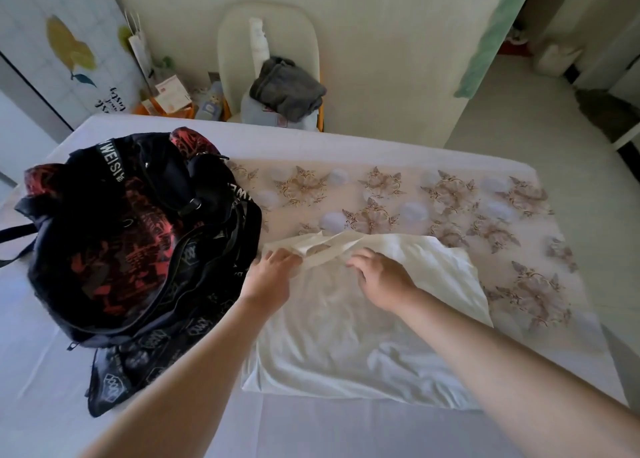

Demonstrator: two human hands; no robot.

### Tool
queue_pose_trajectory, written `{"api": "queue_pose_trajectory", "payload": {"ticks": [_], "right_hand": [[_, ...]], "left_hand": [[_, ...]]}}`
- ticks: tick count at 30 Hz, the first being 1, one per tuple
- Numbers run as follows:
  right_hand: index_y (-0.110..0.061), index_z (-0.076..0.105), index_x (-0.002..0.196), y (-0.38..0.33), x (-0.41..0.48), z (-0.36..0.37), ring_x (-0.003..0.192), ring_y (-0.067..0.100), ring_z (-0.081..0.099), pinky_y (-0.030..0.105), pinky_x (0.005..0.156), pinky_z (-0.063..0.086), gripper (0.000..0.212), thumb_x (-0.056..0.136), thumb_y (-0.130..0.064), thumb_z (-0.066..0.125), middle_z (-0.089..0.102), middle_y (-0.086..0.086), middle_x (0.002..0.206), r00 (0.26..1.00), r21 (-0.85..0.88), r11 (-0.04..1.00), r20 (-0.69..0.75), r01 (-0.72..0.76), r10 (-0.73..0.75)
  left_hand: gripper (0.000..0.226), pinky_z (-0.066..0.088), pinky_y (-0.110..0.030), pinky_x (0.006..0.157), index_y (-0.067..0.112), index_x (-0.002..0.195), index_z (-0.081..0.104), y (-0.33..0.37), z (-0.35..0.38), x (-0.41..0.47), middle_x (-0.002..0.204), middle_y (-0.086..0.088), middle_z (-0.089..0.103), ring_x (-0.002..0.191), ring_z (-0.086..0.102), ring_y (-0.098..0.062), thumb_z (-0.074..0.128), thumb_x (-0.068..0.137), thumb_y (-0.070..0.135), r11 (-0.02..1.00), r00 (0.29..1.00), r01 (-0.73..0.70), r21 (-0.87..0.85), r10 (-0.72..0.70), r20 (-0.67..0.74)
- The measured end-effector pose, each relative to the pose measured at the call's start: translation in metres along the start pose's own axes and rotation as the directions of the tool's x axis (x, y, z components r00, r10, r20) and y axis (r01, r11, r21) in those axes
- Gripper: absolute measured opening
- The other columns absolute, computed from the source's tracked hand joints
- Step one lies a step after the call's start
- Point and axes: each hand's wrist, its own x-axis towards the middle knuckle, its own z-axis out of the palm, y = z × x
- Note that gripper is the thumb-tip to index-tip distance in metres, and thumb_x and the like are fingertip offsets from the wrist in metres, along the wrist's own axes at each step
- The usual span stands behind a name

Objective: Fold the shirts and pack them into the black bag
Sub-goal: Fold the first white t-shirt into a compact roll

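The white shirt [346, 340] lies flat on the bed [311, 430]. The black bag [138, 243] sits at its 9 o'clock, touching it. The left hand [272, 277] and right hand [381, 277] curl their fingers round the shirt's folded 12 o'clock edge.

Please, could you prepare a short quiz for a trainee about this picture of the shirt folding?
1. True or false: the white shirt is already inside the black bag.
2. For the person, on which side of the shirt does the bag stand? A) left B) right C) on top of it
3. Which edge of the shirt do the left hand and the right hand hold?
Key: 1 false; 2 A; 3 the far edge.
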Motion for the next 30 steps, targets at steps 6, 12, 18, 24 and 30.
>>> {"api": "queue_pose_trajectory", "payload": {"ticks": [6,12,18,24,30], "right_hand": [[-0.028,0.042,0.147,-0.01,0.059,0.005,0.113,0.026,0.061,0.038,0.083,0.052,0.046,0.101,-0.025,0.047,0.048,-0.001,0.142,0.993,0.028,0.999,-0.112,0.039,-0.035],[-0.023,0.066,0.116,-0.02,0.098,0.007,0.104,0.03,0.062,0.038,0.083,0.049,0.022,0.1,-0.03,0.051,0.055,0.005,0.124,0.984,0.073,0.994,-0.151,-0.084,0.095],[-0.018,0.059,0.118,-0.005,0.086,0.012,0.102,0.031,0.055,0.042,0.088,0.047,0.04,0.078,-0.014,0.058,0.054,0.008,0.115,0.975,0.012,0.999,-0.22,0.038,-0.035],[-0.019,0.071,0.087,0.015,0.082,0.018,0.097,0.033,0.06,0.04,0.079,0.044,0.007,0.083,-0.025,0.071,0.063,0.005,0.092,0.932,-0.076,0.996,-0.363,-0.048,0.017],[-0.009,0.06,0.119,0.001,0.092,0.006,0.1,0.036,0.056,0.042,0.082,0.048,0.039,0.081,-0.004,0.066,0.053,0.016,0.114,0.913,0.115,0.989,-0.385,-0.096,0.133]], "left_hand": [[0.024,0.054,-0.03,0.074,0.02,0.097,0.074,-0.01,-0.004,0.01,0.103,0.007,0.071,0.092,0.066,-0.017,0.057,0.091,0.006,0.933,0.941,0.064,-0.353,-0.174,-0.289],[0.043,0.051,-0.032,0.08,0.018,0.11,0.072,-0.025,-0.026,0.039,0.12,0.005,0.06,0.109,0.056,-0.018,0.043,0.087,-0.002,0.814,0.847,0.344,-0.468,-0.485,-0.22],[0.043,0.027,-0.036,0.105,0.028,0.117,0.069,-0.03,-0.022,0.047,0.134,0.005,0.054,0.127,0.04,-0.022,0.053,0.078,0.02,0.998,0.993,-0.059,0.004,0.059,-0.102],[0.022,0.025,-0.035,0.101,0.033,0.106,0.069,-0.041,-0.019,0.064,0.097,0.008,0.069,0.098,0.054,-0.02,0.049,0.097,0.032,0.983,0.995,-0.009,0.182,0.028,-0.099],[0.053,0.028,-0.042,0.1,0.023,0.123,0.058,-0.033,-0.035,0.075,0.118,-0.005,0.057,0.112,0.047,-0.031,0.059,0.075,0.001,0.943,0.95,0.246,0.222,-0.19,-0.246]]}}
